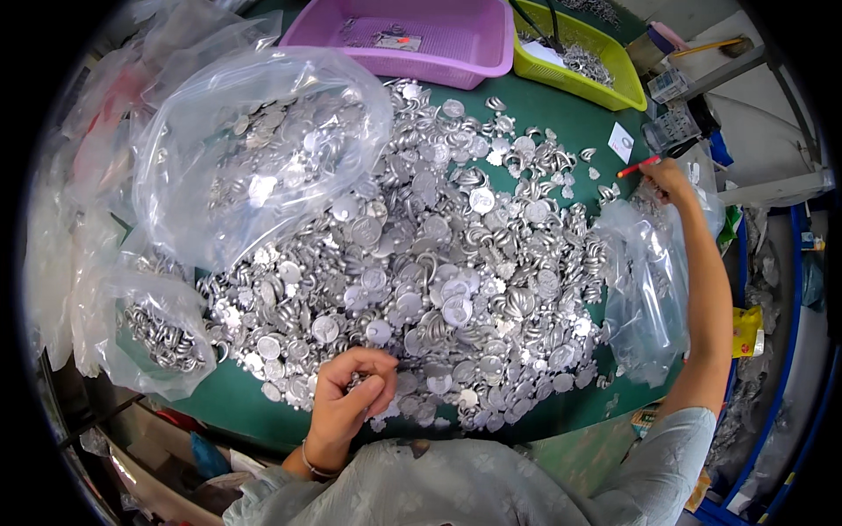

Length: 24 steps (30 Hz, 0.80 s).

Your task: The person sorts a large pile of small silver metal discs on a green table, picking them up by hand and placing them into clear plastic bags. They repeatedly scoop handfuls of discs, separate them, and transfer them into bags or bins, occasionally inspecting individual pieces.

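Note:
Across the green table (579, 131) spreads a large heap of silver metal pieces (438, 263): round coin-like discs, curved crescent shapes and small scalloped bits. At the heap's near edge my left hand (355, 386) is curled closed around a few small silver metal pieces, which show between thumb and fingers. My right hand (670, 180) reaches far right, to the upper end of a clear plastic bag (645, 289). Its fingers are bent together and partly hidden, so what they hold cannot be made out. A red-tipped stick (638, 167) lies beside those fingers.
An open clear bag of silver pieces (263, 158) sits on the heap's far left, with a smaller bag of rings (167, 337) nearer. Purple (403, 63) and yellow-green (574, 74) baskets stand at the back. A small white card (621, 142) lies near my right hand. Blue-framed shelving (789, 351) stands right.

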Motion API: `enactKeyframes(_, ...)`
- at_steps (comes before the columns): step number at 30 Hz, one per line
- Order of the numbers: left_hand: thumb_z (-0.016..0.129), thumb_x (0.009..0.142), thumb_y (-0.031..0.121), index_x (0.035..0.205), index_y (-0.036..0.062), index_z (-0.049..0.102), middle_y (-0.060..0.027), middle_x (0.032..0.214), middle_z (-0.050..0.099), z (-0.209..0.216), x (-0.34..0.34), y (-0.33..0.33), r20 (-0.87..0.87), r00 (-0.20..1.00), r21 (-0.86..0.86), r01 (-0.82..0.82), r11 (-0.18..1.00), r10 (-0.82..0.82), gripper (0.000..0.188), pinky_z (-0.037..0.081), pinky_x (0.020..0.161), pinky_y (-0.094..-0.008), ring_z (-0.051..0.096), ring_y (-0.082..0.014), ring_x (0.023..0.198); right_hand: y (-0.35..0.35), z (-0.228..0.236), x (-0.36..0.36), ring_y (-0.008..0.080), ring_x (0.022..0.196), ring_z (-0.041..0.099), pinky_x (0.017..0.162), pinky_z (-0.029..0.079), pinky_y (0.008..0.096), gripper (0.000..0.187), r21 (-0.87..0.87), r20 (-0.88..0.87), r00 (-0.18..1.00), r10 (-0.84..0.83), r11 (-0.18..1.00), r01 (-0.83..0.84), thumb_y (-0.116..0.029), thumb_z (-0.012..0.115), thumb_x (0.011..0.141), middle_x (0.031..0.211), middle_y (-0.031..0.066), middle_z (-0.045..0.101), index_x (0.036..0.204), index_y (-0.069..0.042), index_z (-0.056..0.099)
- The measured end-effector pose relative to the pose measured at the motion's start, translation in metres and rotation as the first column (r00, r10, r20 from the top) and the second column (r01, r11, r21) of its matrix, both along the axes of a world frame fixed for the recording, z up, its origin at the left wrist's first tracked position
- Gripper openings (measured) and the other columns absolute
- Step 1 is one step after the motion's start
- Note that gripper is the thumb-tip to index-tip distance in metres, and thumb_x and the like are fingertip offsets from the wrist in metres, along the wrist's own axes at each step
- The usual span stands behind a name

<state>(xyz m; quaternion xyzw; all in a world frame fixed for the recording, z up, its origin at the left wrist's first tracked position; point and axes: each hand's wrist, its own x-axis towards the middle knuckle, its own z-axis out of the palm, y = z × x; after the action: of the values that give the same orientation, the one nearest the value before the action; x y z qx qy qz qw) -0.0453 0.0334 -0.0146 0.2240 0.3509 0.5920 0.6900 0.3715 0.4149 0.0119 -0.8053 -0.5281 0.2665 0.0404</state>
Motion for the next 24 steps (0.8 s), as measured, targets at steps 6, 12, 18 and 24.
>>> enactKeyframes(6, 0.051, 0.086, 0.006, 0.104, -0.0027, 0.054, -0.0044, 0.067, 0.051, 0.002, 0.006, 0.003, -0.110, 0.993, 0.050, 0.052, 0.997, -0.046, 0.020, 0.028, 0.043, -0.0190, 0.038, -0.0058, 0.048, -0.109, 0.095, -0.063, 0.0094, 0.038, 0.041, 0.036, 0.031, 0.0241, 0.025, 0.314, -0.161, 0.918, 0.362, 0.901, -0.301, -0.022, 0.054, 0.085, 0.051, 0.0022, 0.044, 0.075, 0.000, 0.058)
enactKeyframes(12, 0.051, 0.086, 0.003, 0.105, -0.0005, 0.056, -0.0003, 0.067, 0.050, 0.010, 0.014, -0.004, -0.280, 0.947, -0.028, 0.152, 0.988, -0.154, 0.020, 0.033, 0.047, -0.0184, 0.042, -0.0046, 0.053, -0.276, 0.088, -0.148, 0.0277, 0.060, 0.055, 0.052, 0.043, 0.0345, 0.013, 0.531, 0.168, 0.659, 0.733, 0.496, -0.687, -0.003, 0.060, 0.077, 0.073, 0.0122, 0.055, 0.089, -0.002, 0.061)
enactKeyframes(18, 0.056, 0.082, 0.004, 0.103, 0.0045, 0.059, -0.0054, 0.072, 0.054, 0.034, 0.027, -0.008, -0.838, 0.539, 0.094, 0.292, 0.952, -0.083, 0.021, 0.042, 0.054, -0.0263, 0.051, -0.0143, 0.059, -0.334, 0.016, -0.161, 0.0285, 0.056, 0.055, 0.049, 0.044, 0.0353, 0.012, 0.480, -0.005, 0.679, 0.734, 0.598, -0.642, -0.006, 0.062, 0.077, 0.075, 0.0103, 0.057, 0.089, -0.004, 0.061)
enactKeyframes(24, 0.062, 0.078, 0.010, 0.101, 0.0057, 0.059, -0.0096, 0.086, 0.055, 0.041, 0.024, 0.043, -0.966, 0.097, 0.258, 0.367, 0.894, 0.239, 0.024, 0.045, 0.057, -0.0358, 0.057, -0.0269, 0.063, -0.310, 0.007, -0.173, 0.0295, 0.061, 0.057, 0.054, 0.045, 0.0358, 0.016, 0.678, -0.016, 0.714, 0.700, 0.532, -0.507, -0.002, 0.058, 0.078, 0.088, 0.0109, 0.057, 0.094, -0.004, 0.060)
